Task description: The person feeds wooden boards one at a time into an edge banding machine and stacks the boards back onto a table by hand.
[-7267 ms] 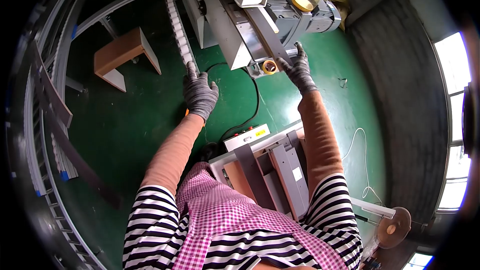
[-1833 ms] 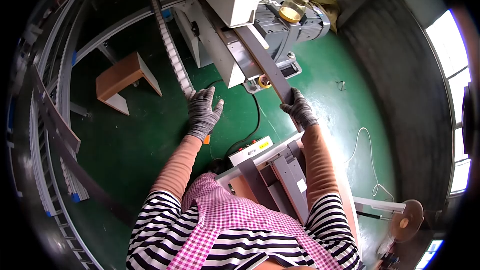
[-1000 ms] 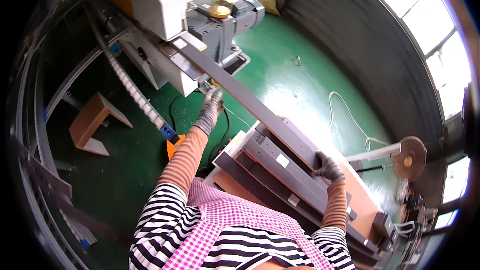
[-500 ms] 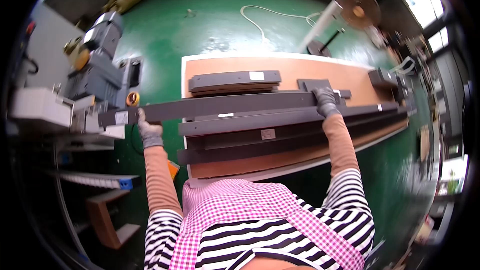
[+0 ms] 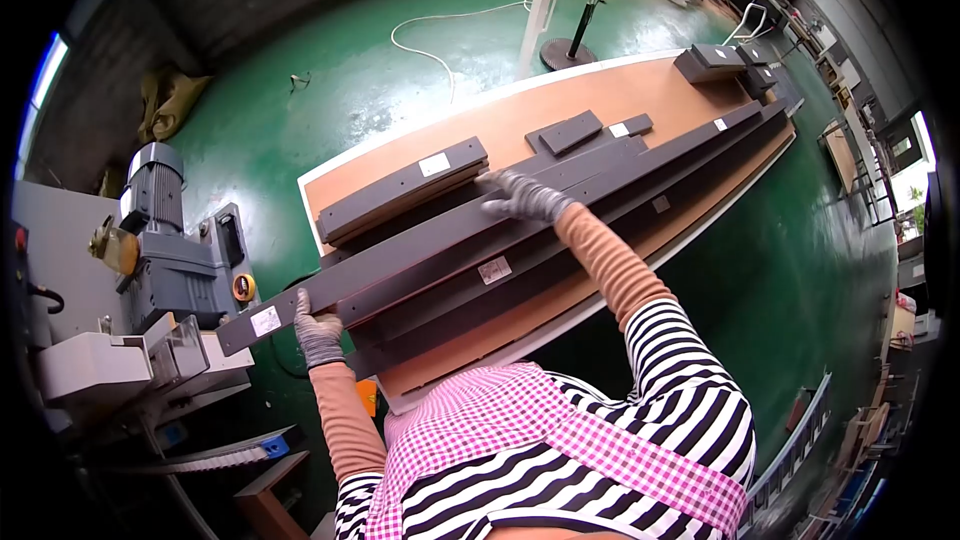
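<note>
A long dark grey board (image 5: 400, 252) with a white label near its left end lies slantwise over a stack of similar grey boards (image 5: 440, 292). My gloved left hand (image 5: 319, 334) grips the board near that labelled end, thumb on top, where it sticks out past the stack. Farther along the same board is my gloved right hand (image 5: 527, 197), its fingers spread over the upper face; whether the fingertips touch is hard to tell. Just beyond it sits a shorter pile of grey boards (image 5: 400, 185) with a label on top.
The stacks stand on a brown panel with a white edge (image 5: 385, 148). Small grey pieces (image 5: 572, 132) and grey blocks (image 5: 710, 62) lie toward its far right. A motor machine (image 5: 165, 240) is at left, with a roll of tape (image 5: 244, 287). A standing fan (image 5: 585, 20) is behind.
My view has turned, so the boards now slant upward to the right. My right hand has left the board's right part and opened nearer its middle. My left hand keeps its grip.
</note>
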Tool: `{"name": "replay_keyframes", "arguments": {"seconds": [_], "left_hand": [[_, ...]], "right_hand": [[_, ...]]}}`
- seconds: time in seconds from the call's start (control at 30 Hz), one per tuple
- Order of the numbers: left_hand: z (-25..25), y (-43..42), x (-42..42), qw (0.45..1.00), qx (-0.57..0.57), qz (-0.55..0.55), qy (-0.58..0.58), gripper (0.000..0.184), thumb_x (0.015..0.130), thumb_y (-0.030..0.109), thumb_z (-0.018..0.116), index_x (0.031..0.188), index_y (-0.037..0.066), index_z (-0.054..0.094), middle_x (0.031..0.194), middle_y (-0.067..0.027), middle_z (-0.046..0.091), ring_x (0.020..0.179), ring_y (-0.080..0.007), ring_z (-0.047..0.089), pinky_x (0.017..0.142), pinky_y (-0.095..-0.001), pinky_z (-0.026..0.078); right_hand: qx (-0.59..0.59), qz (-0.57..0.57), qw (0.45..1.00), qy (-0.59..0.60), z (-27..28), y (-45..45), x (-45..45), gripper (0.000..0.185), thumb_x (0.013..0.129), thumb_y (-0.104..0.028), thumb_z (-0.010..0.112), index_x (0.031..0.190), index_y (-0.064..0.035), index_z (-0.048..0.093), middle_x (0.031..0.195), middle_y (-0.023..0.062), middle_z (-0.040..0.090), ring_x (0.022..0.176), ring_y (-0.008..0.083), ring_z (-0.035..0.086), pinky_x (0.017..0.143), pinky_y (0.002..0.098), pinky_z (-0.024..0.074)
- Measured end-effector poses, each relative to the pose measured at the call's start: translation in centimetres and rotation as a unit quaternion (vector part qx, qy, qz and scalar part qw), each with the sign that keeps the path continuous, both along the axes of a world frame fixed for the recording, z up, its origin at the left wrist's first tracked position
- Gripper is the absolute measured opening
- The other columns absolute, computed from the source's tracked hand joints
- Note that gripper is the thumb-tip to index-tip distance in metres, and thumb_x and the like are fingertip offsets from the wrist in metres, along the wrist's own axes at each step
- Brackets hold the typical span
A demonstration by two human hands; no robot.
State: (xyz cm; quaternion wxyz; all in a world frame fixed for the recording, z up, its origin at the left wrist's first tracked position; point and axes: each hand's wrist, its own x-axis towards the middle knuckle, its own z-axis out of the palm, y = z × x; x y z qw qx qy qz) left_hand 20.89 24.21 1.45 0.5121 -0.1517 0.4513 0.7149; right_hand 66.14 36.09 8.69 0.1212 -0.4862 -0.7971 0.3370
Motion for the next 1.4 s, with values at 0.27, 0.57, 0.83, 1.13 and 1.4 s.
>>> {"name": "replay_keyframes", "arguments": {"seconds": [0.27, 0.57, 0.83, 1.13, 1.4], "left_hand": [[1.5, -2.2, -3.1, 0.994, 0.088, 0.012, -0.071, 0.036, 0.085, 0.024, 0.068, 0.116, 0.008, 0.058, 0.112, -0.0113, 0.064, 0.103, -0.0311, 0.062, 0.088, -0.0503, 0.051], [-0.9, -4.3, -11.1, 0.982, 0.091, 0.097, 0.132, 0.031, 0.093, 0.026, 0.056, 0.121, 0.014, 0.057, 0.114, -0.0081, 0.063, 0.105, -0.0276, 0.061, 0.086, -0.0462, 0.052], [-1.2, -1.3, -9.3, 0.963, 0.055, -0.138, 0.224, 0.033, 0.09, 0.013, 0.057, 0.123, 0.01, 0.057, 0.112, -0.0041, 0.063, 0.101, -0.0218, 0.06, 0.084, -0.0406, 0.051], [0.7, -0.1, -3.3, 0.772, -0.102, -0.488, 0.394, 0.05, 0.093, 0.031, 0.061, 0.131, -0.001, 0.053, 0.127, -0.0128, 0.059, 0.117, -0.0219, 0.054, 0.101, -0.0326, 0.04], [0.4, -1.9, -2.8, 0.826, -0.096, -0.427, 0.356, 0.048, 0.095, 0.03, 0.059, 0.135, 0.004, 0.051, 0.134, -0.0086, 0.055, 0.121, -0.0181, 0.051, 0.103, -0.0362, 0.039]], "right_hand": [[0.06, 0.07, 0.987, -0.132, -1.9, -1.0, -7.5, 0.069, 0.077, -0.055, 0.07, 0.128, -0.0106, 0.056, 0.12, 0.0154, 0.062, 0.116, 0.0332, 0.055, 0.105, 0.0441, 0.0347], [-0.008, 0.047, 0.992, -0.121, -3.0, 0.8, -6.0, 0.059, 0.075, -0.048, 0.074, 0.121, -0.0134, 0.062, 0.116, 0.0149, 0.063, 0.114, 0.0334, 0.057, 0.099, 0.0432, 0.0425], [-0.057, -0.022, 0.987, -0.149, -3.7, 3.4, -1.3, 0.051, 0.079, -0.04, 0.072, 0.118, -0.0096, 0.063, 0.113, 0.0148, 0.067, 0.109, 0.0305, 0.062, 0.096, 0.0393, 0.0467], [-0.028, -0.091, 0.939, -0.33, -5.6, 2.4, 2.3, 0.058, 0.08, -0.047, 0.07, 0.126, -0.0131, 0.06, 0.127, 0.0126, 0.06, 0.123, 0.0297, 0.053, 0.104, 0.0403, 0.0405], [-0.067, -0.135, 0.939, -0.31, -5.0, 2.1, 1.5, 0.055, 0.081, -0.046, 0.069, 0.126, -0.0152, 0.06, 0.131, 0.0101, 0.058, 0.127, 0.0278, 0.049, 0.107, 0.0398, 0.0374]]}}
